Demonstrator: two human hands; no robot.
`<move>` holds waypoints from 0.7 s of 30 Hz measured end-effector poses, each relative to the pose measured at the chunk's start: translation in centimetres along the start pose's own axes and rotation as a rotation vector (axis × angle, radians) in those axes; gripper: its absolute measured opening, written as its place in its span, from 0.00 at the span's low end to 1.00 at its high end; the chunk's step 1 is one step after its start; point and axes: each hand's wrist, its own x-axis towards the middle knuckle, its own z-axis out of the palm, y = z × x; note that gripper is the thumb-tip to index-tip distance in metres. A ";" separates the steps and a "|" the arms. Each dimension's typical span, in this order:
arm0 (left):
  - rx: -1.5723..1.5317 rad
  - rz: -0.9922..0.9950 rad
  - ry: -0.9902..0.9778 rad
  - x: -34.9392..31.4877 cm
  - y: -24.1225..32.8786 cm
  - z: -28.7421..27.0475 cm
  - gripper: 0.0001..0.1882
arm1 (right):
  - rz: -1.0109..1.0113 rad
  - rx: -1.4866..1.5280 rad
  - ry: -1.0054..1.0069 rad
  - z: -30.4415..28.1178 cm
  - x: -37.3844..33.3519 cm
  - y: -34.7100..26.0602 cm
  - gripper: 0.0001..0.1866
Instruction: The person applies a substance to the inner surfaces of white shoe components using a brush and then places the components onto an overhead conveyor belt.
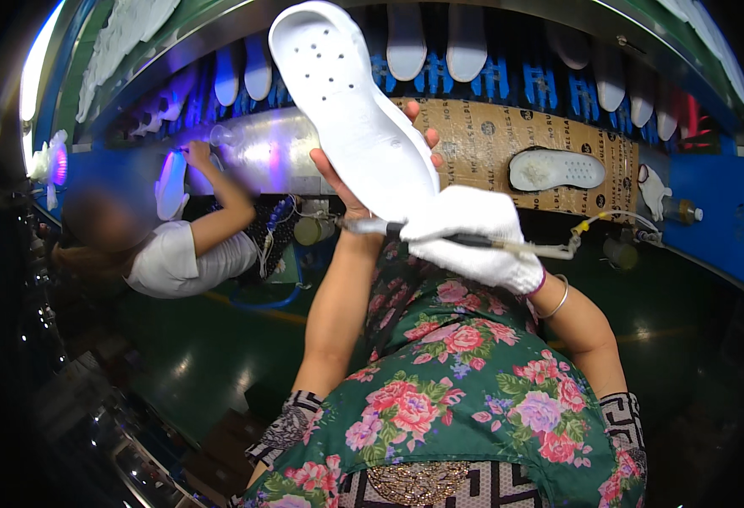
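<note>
My bare left hand (348, 188) holds a large white shoe sole (357, 127) from beneath, its fingers and thumb wrapped round both edges. The sole's hollow inner face is turned up, with small holes at the far end and a raised rim. My right hand (465, 229), in a white knit glove, is closed round a black-handled brush (473, 240). The brush's tip (363, 226) points left, just below the sole's near end, over my left wrist. Whether it touches the sole I cannot tell. A thin hose (613, 218) with a yellow fitting runs from the brush's rear end to the right.
Beyond my hands, a cardboard-covered bench (473, 140) carries another sole (558, 170). A white glove (653, 192) and a small bottle (683, 211) lie at its right. Several soles (467, 51) stand on a blue rack behind. At left a co-worker (194, 254) handles a sole (171, 186).
</note>
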 end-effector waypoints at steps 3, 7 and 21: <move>0.061 -0.222 -0.061 -0.4 1.4 -0.2 0.59 | 0.026 -0.143 0.064 -0.1 0.0 0.9 0.10; 0.043 -0.162 -0.051 0.2 1.6 0.4 0.55 | -0.012 -0.045 -0.076 1.1 -1.4 0.0 0.11; 0.147 -0.484 -0.210 2.3 4.5 0.2 0.58 | 0.138 0.016 -0.049 1.4 -1.2 -0.4 0.09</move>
